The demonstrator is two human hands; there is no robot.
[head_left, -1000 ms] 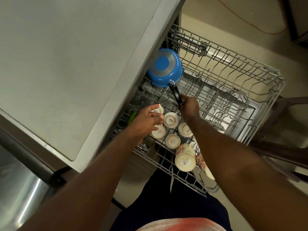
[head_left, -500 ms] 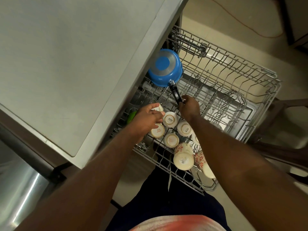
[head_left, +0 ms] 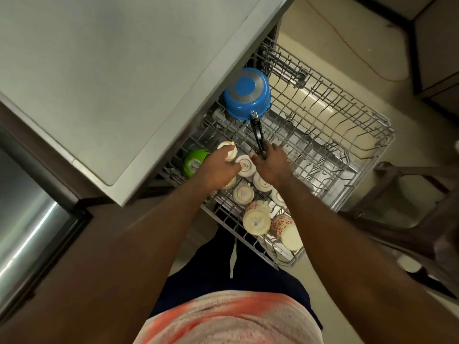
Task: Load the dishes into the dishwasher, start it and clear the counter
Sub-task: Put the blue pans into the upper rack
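Two bare hands reach down into a pulled-out wire dishwasher rack (head_left: 387,131), and we look on them from straight above.

The left hand (head_left: 218,170) has its fingers curled round a cream cup (head_left: 227,151), held bottom-up at the far left of a cluster of cups.

The right hand (head_left: 273,165) is closed round the near end of a black handle (head_left: 257,135). That handle belongs to a blue pan (head_left: 246,94), which sits upside down at the back left of the rack, just beside the edge of the pale counter (head_left: 111,70). We see its round base, silver with a blue centre, facing up.

Between and below the two hands, several more cream cups (head_left: 243,193) stand upside down in the rack, close together. Nearer to us, two floral mugs (head_left: 257,217) lie tilted side by side at the rack's front corner. A green cup (head_left: 195,161) rests left of the left hand, partly under the counter edge.

The right half of the rack shows only bare wire. An orange cable (head_left: 347,45) trails over the cream floor (head_left: 323,26) beyond. A shiny steel panel (head_left: 24,232) fills the lower left.
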